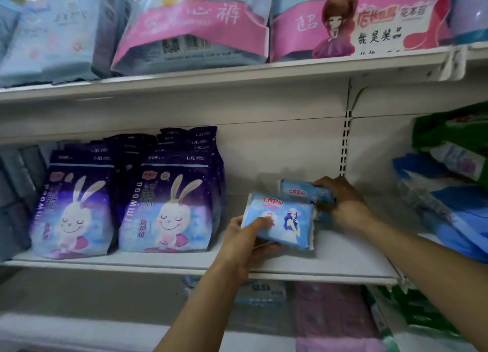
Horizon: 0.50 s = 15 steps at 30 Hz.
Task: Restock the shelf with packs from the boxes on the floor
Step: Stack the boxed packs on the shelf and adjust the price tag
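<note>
My left hand (245, 239) grips the left end of a light blue pack (286, 221) printed with a woman in a hat, held upright just above the white middle shelf (303, 262). Behind it, my right hand (342, 202) holds a second light blue pack (298, 192) of the same kind, deeper on the shelf near the back wall. Both packs sit in the open gap right of the purple rabbit packs (166, 206). No boxes are in view.
Two rows of purple rabbit packs (74, 209) fill the shelf's left side. Blue and green packs (454, 193) crowd the neighbouring bay on the right. Pink and blue packs (195, 29) line the upper shelf. A slotted upright (344, 143) stands behind my right hand.
</note>
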Available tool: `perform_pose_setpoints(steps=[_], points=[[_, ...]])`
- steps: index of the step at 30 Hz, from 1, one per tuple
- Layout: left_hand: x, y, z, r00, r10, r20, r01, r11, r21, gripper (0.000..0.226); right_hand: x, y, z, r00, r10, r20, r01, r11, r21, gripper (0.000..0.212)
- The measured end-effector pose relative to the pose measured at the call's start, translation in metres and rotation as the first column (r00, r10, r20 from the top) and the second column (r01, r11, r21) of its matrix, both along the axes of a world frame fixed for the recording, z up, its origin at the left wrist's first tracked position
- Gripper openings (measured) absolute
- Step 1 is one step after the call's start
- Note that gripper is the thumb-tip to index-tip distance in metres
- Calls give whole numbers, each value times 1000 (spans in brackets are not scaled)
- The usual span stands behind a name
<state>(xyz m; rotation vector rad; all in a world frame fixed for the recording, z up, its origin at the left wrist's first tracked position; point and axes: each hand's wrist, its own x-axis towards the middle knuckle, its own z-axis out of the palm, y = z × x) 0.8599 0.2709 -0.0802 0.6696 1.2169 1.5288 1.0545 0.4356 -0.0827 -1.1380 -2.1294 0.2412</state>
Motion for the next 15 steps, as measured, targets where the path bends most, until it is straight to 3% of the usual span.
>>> perform_pose_setpoints(steps=[4, 15], points=[[-6, 8, -2, 998, -3, 57, 4, 1000, -23, 43, -23, 22, 4, 999, 3, 45, -1, 999, -49, 35], [-18, 20, -3, 985, 39, 168, -37, 999, -16, 33, -85, 65, 17, 988, 121, 101, -122, 993, 7, 35]])
